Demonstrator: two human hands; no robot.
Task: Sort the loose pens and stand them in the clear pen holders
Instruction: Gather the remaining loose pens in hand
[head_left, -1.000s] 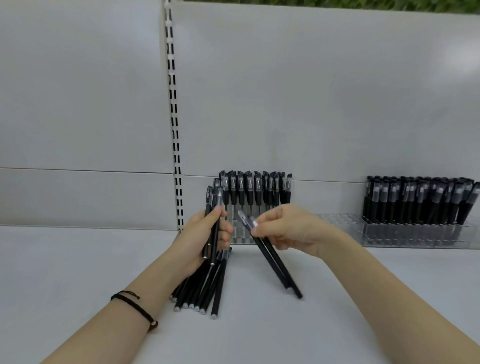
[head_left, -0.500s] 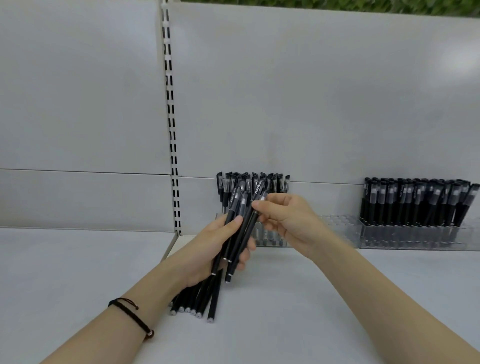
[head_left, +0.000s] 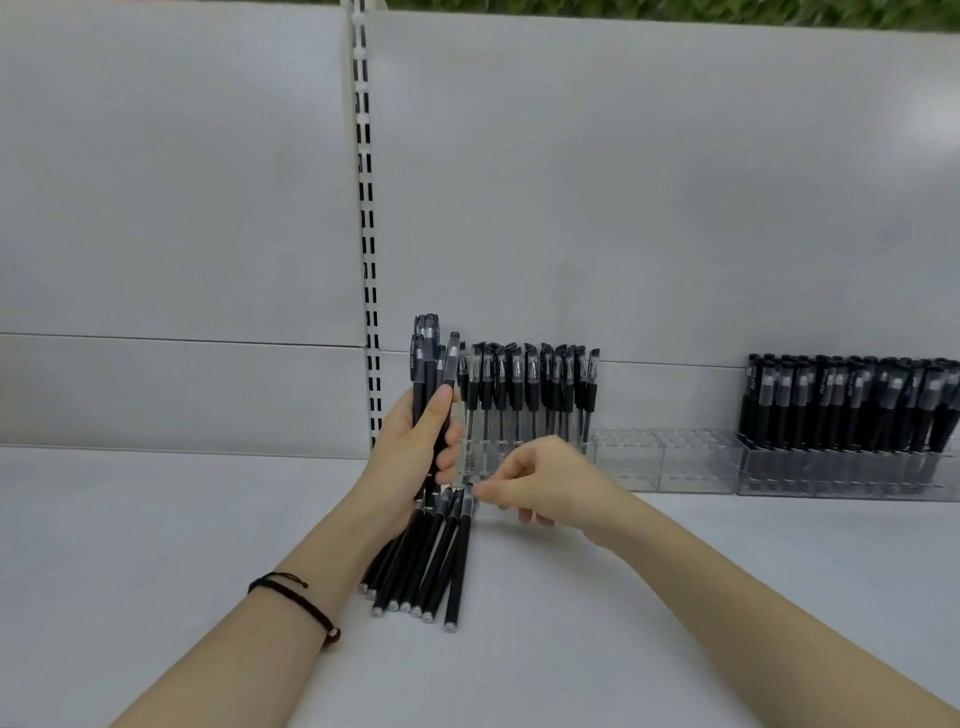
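Observation:
My left hand (head_left: 415, 447) is shut around a bundle of black pens (head_left: 430, 364), held upright with caps on top. Below it, several loose black pens (head_left: 415, 561) lie side by side on the white shelf, caps pointing away from me. My right hand (head_left: 540, 483) is low beside them, thumb and forefinger pinched on the cap end of the rightmost loose pen (head_left: 461, 551). Just behind my hands a clear pen holder (head_left: 488, 457) carries a row of standing pens (head_left: 530, 384).
Empty clear holder sections (head_left: 660, 460) continue to the right, then a clear holder (head_left: 831, 473) packed with black pens (head_left: 852, 405). A slotted upright rail (head_left: 366, 208) divides the grey back panel. The white shelf surface (head_left: 156, 519) extends to the left.
The two pens my right hand held have joined the bundle in my left hand, which rose upright. My right hand dropped to the cap end of the loose pile.

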